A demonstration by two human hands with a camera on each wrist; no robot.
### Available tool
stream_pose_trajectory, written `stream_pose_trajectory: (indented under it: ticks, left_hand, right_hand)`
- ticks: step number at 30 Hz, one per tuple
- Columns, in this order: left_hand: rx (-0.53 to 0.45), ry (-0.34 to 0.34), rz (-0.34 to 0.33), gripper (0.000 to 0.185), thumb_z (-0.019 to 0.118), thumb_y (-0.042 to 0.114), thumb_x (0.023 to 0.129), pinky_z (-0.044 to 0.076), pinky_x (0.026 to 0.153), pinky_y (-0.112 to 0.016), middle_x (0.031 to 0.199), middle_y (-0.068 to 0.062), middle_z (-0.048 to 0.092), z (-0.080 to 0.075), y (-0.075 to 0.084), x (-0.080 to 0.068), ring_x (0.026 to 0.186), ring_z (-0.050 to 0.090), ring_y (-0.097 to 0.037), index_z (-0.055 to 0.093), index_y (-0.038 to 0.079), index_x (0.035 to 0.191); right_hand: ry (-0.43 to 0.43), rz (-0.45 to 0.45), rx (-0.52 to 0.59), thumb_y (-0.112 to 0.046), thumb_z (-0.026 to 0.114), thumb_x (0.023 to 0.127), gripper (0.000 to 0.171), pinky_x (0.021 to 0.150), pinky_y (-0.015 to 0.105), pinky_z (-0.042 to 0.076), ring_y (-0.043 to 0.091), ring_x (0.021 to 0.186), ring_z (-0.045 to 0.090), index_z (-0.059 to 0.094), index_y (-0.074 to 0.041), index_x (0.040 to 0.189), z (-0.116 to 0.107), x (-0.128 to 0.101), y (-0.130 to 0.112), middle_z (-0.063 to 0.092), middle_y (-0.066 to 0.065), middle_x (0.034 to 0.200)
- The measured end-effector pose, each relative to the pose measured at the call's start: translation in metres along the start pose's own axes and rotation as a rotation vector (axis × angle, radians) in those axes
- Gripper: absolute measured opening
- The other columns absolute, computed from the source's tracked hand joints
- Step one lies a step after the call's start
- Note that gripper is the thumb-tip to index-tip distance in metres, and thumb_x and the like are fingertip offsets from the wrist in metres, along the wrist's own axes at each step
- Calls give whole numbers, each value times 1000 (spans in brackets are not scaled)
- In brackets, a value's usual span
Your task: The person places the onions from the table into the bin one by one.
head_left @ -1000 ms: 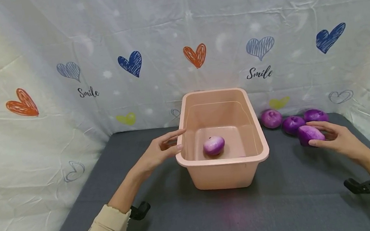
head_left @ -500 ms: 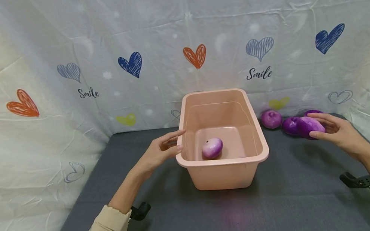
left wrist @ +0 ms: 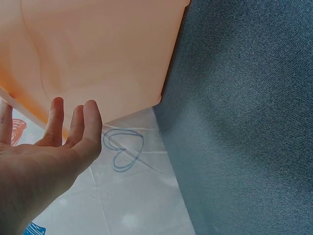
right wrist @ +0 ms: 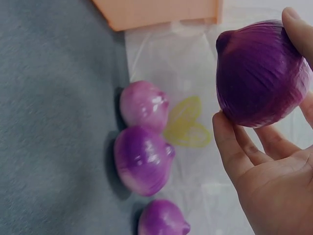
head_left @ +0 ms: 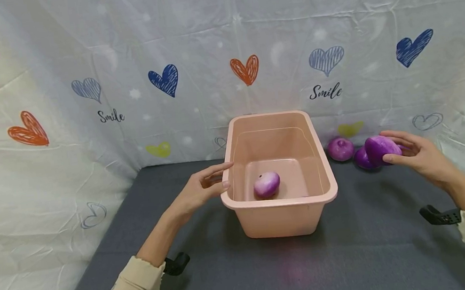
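Note:
In the head view my right hand (head_left: pixel 423 158) holds a purple onion (head_left: pixel 379 149) between thumb and fingertips, raised over the other onions. The right wrist view shows that held onion (right wrist: pixel 259 73) apart from the three beside it. My left hand (head_left: pixel 199 191) rests at the left rim of a peach plastic tub (head_left: pixel 282 220), thumb and a finger at the edge. In the left wrist view its other fingers (left wrist: pixel 92 122) stand fairly straight against the tub's outer wall (left wrist: pixel 107 54). A paler purple-and-white onion (head_left: pixel 267 185) lies on the tub's floor.
Right of the tub, a pinkish onion (head_left: pixel 340 149) and a darker one (head_left: pixel 363 158) sit on the dark table cloth (head_left: pixel 230 282). A third (right wrist: pixel 162 219) is mostly hidden behind the right hand in the head view. A heart-printed curtain (head_left: pixel 199 35) closes off the back.
My right hand has lifted the held onion up and slightly left, off the table. The onion in the tub has rolled slightly left. My left hand stays at the rim.

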State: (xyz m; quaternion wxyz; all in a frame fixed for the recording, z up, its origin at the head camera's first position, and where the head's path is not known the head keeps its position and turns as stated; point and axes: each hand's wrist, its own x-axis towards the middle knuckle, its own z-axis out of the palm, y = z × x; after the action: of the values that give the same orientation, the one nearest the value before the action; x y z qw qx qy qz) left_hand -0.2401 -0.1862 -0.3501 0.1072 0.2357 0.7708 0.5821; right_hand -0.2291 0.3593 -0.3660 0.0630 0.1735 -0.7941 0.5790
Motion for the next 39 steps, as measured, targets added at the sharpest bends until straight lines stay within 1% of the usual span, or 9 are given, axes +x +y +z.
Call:
stream_pose_trajectory:
  ticks: [5, 7, 13, 20, 23, 27, 32, 36, 39]
  left_hand:
    - [0, -11, 10, 57, 68, 23, 100, 44, 101, -53, 147, -9, 52, 0, -1, 0, 131, 51, -29, 49, 14, 153]
    - [-1, -12, 10, 58, 68, 24, 100, 45, 101, -52, 147, -9, 52, 0, -2, 1, 131, 52, -27, 49, 14, 153]
    - [-3, -16, 15, 58, 68, 24, 100, 45, 101, -53, 149, -11, 51, 0, -4, 3, 132, 50, -31, 49, 15, 153]
    - [-1, -8, 11, 53, 68, 24, 100, 46, 99, -52, 149, -11, 51, 0, -4, 2, 131, 52, -28, 53, 24, 150]
    - [3, -5, 9, 54, 69, 25, 100, 47, 99, -51, 148, -10, 51, 1, -2, 0, 130, 52, -29, 53, 22, 151]
    - [-1, -7, 17, 55, 68, 24, 100, 47, 98, -52, 148, -12, 51, 1, 0, 0, 130, 52, -32, 51, 18, 152]
    - [-3, -10, 21, 55, 68, 24, 100, 46, 100, -52, 149, -11, 50, 1, -1, 0, 131, 51, -32, 51, 20, 152]
    - [4, -10, 27, 56, 67, 23, 100, 46, 100, -53, 148, -11, 51, 0, -1, 0, 131, 52, -31, 49, 15, 153]
    - [7, -6, 29, 56, 68, 23, 100, 45, 100, -53, 148, -11, 51, 1, -1, -1, 130, 52, -31, 49, 14, 153]
  right_hand:
    - [-3, 2, -37, 5, 63, 98, 53, 84, 21, 52, 9, 113, 62, 49, -3, 149, 4, 8, -10, 61, -4, 131]
    - [-9, 5, -43, 4, 63, 99, 53, 85, 22, 52, 9, 115, 61, 48, -3, 149, 6, 11, -15, 60, -4, 132]
    - [-20, -5, -53, 1, 65, 99, 53, 86, 22, 52, 10, 117, 59, 49, -5, 149, 11, 21, -26, 57, -1, 135]
    - [-19, -10, -68, -3, 68, 98, 53, 88, 23, 52, 10, 118, 58, 51, -7, 148, 20, 29, -37, 56, 1, 137]
    - [-25, -21, -64, -3, 68, 98, 54, 88, 23, 52, 11, 118, 58, 51, -7, 149, 24, 34, -42, 56, 1, 138]
    - [-36, -30, -66, -2, 68, 98, 55, 88, 23, 52, 12, 118, 58, 51, -9, 149, 29, 43, -49, 55, 2, 139]
    - [-47, -37, -101, -4, 70, 96, 58, 88, 24, 52, 20, 123, 55, 51, -14, 150, 33, 53, -63, 52, 5, 143]
    - [-57, -36, -114, -7, 73, 95, 60, 88, 25, 52, 30, 128, 53, 51, -18, 150, 40, 60, -74, 51, 7, 146]
    - [-70, -54, -109, -8, 74, 95, 60, 89, 25, 52, 33, 131, 50, 52, -19, 150, 45, 66, -81, 50, 7, 147]
